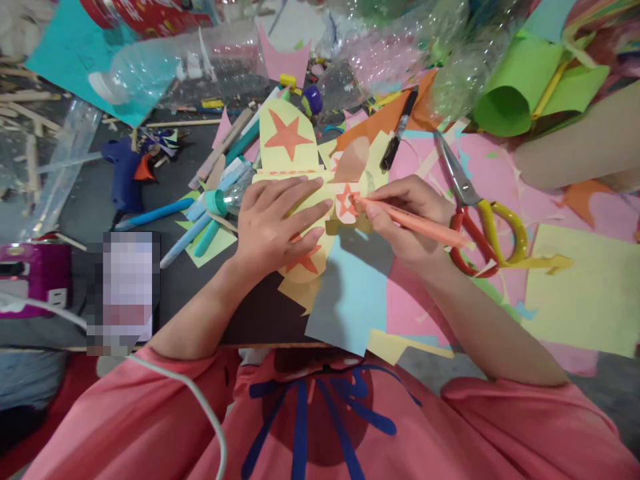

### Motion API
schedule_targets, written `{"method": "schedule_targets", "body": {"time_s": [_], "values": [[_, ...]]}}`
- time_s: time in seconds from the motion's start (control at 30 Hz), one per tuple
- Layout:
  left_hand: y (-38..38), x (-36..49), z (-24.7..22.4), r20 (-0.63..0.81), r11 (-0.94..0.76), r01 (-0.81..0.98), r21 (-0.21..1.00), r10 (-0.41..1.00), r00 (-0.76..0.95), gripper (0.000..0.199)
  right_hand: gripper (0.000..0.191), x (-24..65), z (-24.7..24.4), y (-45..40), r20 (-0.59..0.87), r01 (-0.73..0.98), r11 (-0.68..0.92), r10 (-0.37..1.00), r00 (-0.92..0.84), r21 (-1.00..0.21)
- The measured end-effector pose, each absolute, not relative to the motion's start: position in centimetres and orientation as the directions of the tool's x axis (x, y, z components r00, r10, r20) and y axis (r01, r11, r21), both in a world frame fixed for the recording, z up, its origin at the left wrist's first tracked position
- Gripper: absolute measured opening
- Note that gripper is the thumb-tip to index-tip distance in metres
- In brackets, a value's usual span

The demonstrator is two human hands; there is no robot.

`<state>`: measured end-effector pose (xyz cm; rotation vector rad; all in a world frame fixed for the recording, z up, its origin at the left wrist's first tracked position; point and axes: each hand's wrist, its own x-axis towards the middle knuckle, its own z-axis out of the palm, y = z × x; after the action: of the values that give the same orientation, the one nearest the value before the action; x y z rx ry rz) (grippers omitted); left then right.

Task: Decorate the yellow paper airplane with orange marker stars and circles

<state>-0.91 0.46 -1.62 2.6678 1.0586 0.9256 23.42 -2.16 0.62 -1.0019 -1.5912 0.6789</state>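
At the middle of the cluttered table (90, 207), a yellow paper craft (295, 167) decorated with orange stars is pressed flat by the left hand (273, 227), whose fingers are spread open across the paper with nothing gripped. Just to the right, an orange marker (415, 227) is pinched between the thumb and fingers of the right hand (405, 213), and its tip is set against a small orange star (346, 200) on the craft. A light blue sheet (350, 293) and a pink sheet (410, 307) are seen beneath the right wrist, at the near edge of the table. Right of the right hand, a pair of scissors (475, 213) with red and yellow handles is laid on pink paper, blades pointing far. A black marker (397, 133) is laid farther back, on orange paper. To the left, several blue and teal pens (200, 227) are scattered beside a blue glue gun (123, 173). A roll of green paper (520, 87) is found at the far right, and a clear plastic bottle (165, 73) is laid on its side at the far left.
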Motion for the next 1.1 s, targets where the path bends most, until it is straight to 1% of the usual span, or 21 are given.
{"method": "schedule_targets", "body": {"time_s": [0.1, 0.17, 0.27, 0.37, 0.47, 0.57, 0.63, 0.77, 0.83, 0.93, 1.03, 1.1], "values": [[0.4, -0.9, -1.4, 0.497, -0.74, 0.556, 0.378, 0.669, 0.553, 0.037, 0.012, 23.4, 0.7, -2.0, 0.488, 0.248, 0.489, 0.87, -0.071, -0.836], [0.4, -0.9, -1.3, 0.523, -0.751, 0.543, 0.376, 0.656, 0.545, 0.033, 0.014, 23.4, 0.8, -1.9, 0.485, 0.261, 0.489, 0.871, -0.085, -0.832], [0.3, -0.9, -1.3, 0.573, -0.779, 0.543, 0.314, 0.611, 0.546, 0.03, 0.011, 23.4, 1.2, -1.9, 0.473, 0.298, 0.483, 0.874, -0.111, -0.823], [0.3, -0.9, -1.4, 0.579, -0.78, 0.568, 0.263, 0.598, 0.554, 0.032, 0.005, 23.5, 1.6, -1.9, 0.473, 0.316, 0.493, 0.869, -0.146, -0.81], [0.3, -0.7, -1.3, 0.59, -0.782, 0.587, 0.211, 0.581, 0.561, 0.032, 0.008, 23.6, 1.8, -1.9, 0.474, 0.331, 0.507, 0.862, -0.181, -0.796], [0.2, -0.4, -1.1, 0.641, -0.782, 0.612, 0.123, 0.533, 0.552, 0.03, 0.01, 23.7, 1.9, -1.9, 0.466, 0.334, 0.511, 0.86, -0.208, -0.792], [0.2, -0.3, -1.0, 0.676, -0.782, 0.616, 0.097, 0.506, 0.536, 0.029, 0.01, 23.7, 1.7, -1.9, 0.455, 0.312, 0.497, 0.868, -0.2, -0.81], [0.2, -0.2, -1.0, 0.667, -0.788, 0.602, 0.128, 0.518, 0.536, 0.029, 0.014, 23.6, 1.2, -1.9, 0.449, 0.261, 0.461, 0.887, -0.108, -0.848], [0.2, -0.3, -0.9, 0.668, -0.791, 0.604, 0.098, 0.502, 0.55, 0.03, 0.017, 23.5, 1.1, -1.9, 0.444, 0.279, 0.449, 0.892, -0.086, -0.849], [0.3, -0.4, -0.9, 0.683, -0.795, 0.601, 0.08, 0.483, 0.548, 0.03, 0.014, 23.4, 1.1, -1.9, 0.447, 0.27, 0.453, 0.891, -0.087, -0.85], [0.3, -0.4, -1.1, 0.67, -0.799, 0.582, 0.151, 0.516, 0.534, 0.028, 0.011, 23.4, 1.3, -2.0, 0.44, 0.259, 0.451, 0.892, -0.103, -0.854], [0.3, -0.4, -1.1, 0.657, -0.797, 0.576, 0.18, 0.533, 0.533, 0.028, 0.013, 23.4, 1.5, -2.1, 0.421, 0.294, 0.44, 0.898, -0.128, -0.849]]}}
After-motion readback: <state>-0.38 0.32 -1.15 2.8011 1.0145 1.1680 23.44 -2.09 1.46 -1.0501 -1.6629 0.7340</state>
